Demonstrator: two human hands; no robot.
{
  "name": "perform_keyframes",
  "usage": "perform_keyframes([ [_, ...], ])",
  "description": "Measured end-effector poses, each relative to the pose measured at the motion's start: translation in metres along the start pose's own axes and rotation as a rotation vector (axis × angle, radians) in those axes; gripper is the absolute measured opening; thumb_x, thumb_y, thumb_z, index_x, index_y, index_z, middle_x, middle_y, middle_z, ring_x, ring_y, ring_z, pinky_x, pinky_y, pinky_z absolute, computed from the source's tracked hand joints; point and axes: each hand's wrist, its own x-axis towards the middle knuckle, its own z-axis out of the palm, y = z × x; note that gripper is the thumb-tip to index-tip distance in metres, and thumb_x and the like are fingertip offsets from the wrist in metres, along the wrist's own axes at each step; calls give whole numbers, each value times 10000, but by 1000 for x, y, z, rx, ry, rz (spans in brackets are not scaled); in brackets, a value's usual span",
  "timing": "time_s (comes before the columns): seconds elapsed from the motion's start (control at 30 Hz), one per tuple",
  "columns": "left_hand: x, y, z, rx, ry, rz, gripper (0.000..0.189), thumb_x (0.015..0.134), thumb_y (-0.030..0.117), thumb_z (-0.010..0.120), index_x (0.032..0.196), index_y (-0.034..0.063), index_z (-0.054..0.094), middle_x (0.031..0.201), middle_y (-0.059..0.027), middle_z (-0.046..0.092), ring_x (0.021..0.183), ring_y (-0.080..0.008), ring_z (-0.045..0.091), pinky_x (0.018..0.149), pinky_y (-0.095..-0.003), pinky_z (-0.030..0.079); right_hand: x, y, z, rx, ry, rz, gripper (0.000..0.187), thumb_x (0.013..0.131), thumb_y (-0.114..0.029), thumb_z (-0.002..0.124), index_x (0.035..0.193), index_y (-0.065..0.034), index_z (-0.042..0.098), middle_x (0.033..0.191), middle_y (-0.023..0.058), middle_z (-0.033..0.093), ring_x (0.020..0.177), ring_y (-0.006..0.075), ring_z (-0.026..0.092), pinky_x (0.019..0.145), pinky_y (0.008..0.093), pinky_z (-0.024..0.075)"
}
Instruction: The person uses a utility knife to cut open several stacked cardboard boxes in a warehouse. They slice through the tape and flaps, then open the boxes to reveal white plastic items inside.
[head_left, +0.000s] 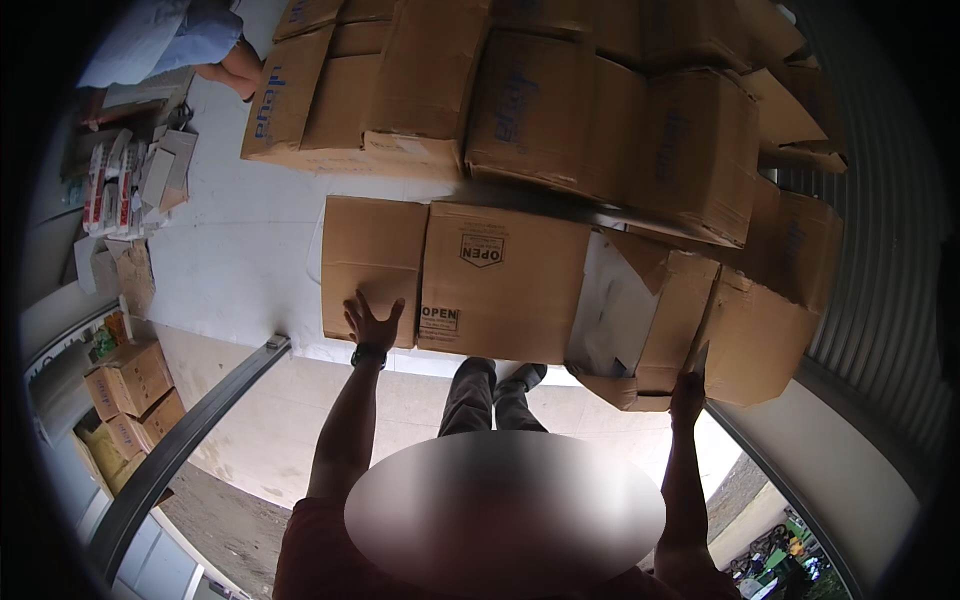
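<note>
My left hand (371, 324) is spread, with a dark watch on its wrist, over the left panel of a brown cardboard box (506, 292). It seems to rest on the cardboard; exact contact is hard to judge. The box bears black print that appears upside down in part. My right hand (688, 397) is closed at the near edge of an opened cardboard box (757, 345) with loose flaps. A pale pointed sliver shows above its fingers; I cannot tell what it is. Between the two boxes lies a greyish-white surface (611, 300).
Several stacked cartons (525, 112) with blue writing rise ahead. A corrugated wall (877, 277) stands at right. A person's arm (236, 71) shows at upper left. Flattened cardboard (165, 169) lies on the left, near a metal rail (202, 435). More cartons (135, 375) sit at lower left.
</note>
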Motion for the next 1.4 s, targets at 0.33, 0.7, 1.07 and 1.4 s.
perform_keyframes([
  [0.33, 87, -8, 104, -977, -785, -303, 1064, 872, 904, 213, 1596, 132, 326, 1600, -110, 414, 1443, -337, 403, 1180, -481, 337, -24, -38, -10, 178, 31, 139, 279, 1000, -227, 598, 1212, -49, 628, 779, 78, 608, 684, 159, 578, 643, 333, 487],
  [0.7, -53, 79, 105, -222, 77, 357, 1028, 825, 533, 780, 1561, 20, 279, 1541, -274, 302, 1420, -460, 314, 1164, -562, 308, -40, -47, -6, 201, 134, 53, 118, 953, -158, 642, 1026, -66, 633, 892, 130, 682, 854, 283, 681, 792, 378, 529],
  [1.07, -30, 147, 74, -991, -253, -387, 876, 856, 630, 615, 1521, 97, 411, 1496, -136, 484, 1297, -295, 475, 1002, -472, 400, -27, -39, -5, 282, 166, -22, 272, 963, -288, 679, 1073, -44, 627, 874, 186, 705, 836, 360, 720, 748, 441, 551],
  [1.4, -32, 120, 81, -1578, -251, -785, 723, 851, 611, 576, 1454, 221, 494, 1517, -94, 470, 1292, -278, 465, 1055, -482, 377, -27, -39, -11, 257, 76, -72, 289, 990, -298, 607, 1084, -26, 580, 996, 249, 642, 943, 487, 651, 786, 560, 534],
])
